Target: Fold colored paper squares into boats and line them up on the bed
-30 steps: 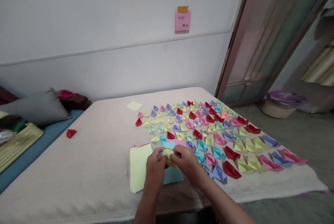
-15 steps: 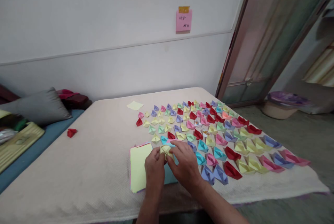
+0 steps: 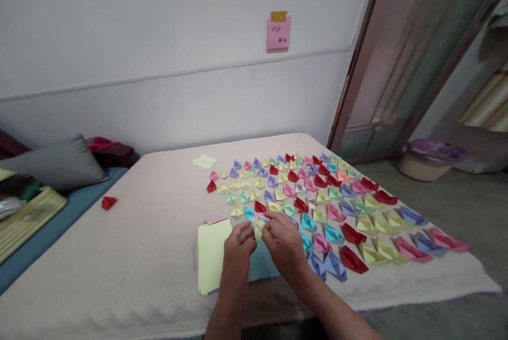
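Note:
A small piece of folded yellow paper point(image 3: 259, 228) is pinched between my two hands, above the stacks of coloured sheets. My left hand point(image 3: 239, 245) grips its left side, fingers bent. From the right, my right hand point(image 3: 286, 245) closes on it with thumb and fingers. Beneath and left of my left hand lies a stack of yellow paper sheets point(image 3: 213, 255). Blue sheets point(image 3: 262, 265) show below my hands, partly covered by them. Many folded paper boats point(image 3: 334, 233) in several colours stand in rows beyond and right of my right hand.
A single yellow sheet point(image 3: 205, 161) lies near the back of the pale cloth point(image 3: 151, 234). A folded red paper piece point(image 3: 108, 202) sits apart at left. Beyond it are a grey pillow point(image 3: 59, 164) and a woven mat point(image 3: 34, 218). A lidded tub point(image 3: 426, 163) stands on the floor at right.
The folded yellow paper has turned in my fingers and moved slightly right, its narrower side now showing. Both hands have shifted a little right, and more blue sheet shows below.

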Motion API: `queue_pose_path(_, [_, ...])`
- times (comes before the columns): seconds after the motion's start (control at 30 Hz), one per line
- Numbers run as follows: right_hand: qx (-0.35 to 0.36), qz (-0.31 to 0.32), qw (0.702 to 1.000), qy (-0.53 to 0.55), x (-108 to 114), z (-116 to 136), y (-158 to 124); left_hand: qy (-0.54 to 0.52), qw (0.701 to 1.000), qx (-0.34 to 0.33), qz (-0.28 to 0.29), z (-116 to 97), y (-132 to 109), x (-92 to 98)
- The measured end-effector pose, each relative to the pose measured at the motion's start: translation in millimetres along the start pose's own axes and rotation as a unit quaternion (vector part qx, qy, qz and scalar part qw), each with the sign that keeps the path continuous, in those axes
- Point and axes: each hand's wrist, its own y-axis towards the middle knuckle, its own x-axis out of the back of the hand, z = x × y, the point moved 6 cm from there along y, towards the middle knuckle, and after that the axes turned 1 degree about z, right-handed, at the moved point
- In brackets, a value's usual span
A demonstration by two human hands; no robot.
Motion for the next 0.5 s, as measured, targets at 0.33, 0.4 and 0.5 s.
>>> queue_pose_path(0.33, [0.003, -0.001, 1.0, -0.01, 0.4, -2.7, -2.0, 0.009, 0.997, -0.013, -0.07, 1.2, 5.5, 15.2])
queue_pose_path(0.4, [0.005, -0.006, 1.0, -0.01, 0.4, -5.4, -2.1, 0.011, 0.997, -0.016, -0.079, 2.7, 6.8, 17.2])
queue_pose_path(0.5, [0.006, -0.004, 1.0, -0.01, -0.4, -9.1, -1.6, 0.016, 0.996, -0.016, -0.09, 5.6, 9.0, 19.8])
